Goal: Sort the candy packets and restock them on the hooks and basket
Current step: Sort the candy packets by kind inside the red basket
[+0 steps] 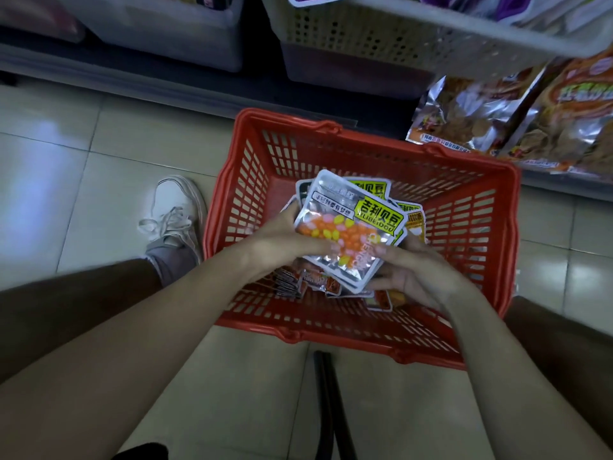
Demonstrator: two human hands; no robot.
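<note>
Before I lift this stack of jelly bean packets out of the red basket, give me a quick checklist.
1. Left hand grip on the jelly bean packets: ok, fingers curl round the stack's edge.
2. Right hand under the stack: ok.
3. Stack squared: not ok, packets fan out.
4. Red basket emptied: not ok, small orange packets lie at the bottom.
5. Free hook: cannot tell, none in view.

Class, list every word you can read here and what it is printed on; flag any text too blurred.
"吉利贝豆": yellow label on the top candy packet.
"JILIBEIDOU": same label, underneath.
White strip and side lettering on that packet: too blurred.
Orange snack bags on the shelf: blurred, unreadable.
Small packets in the red basket: too small.
</note>
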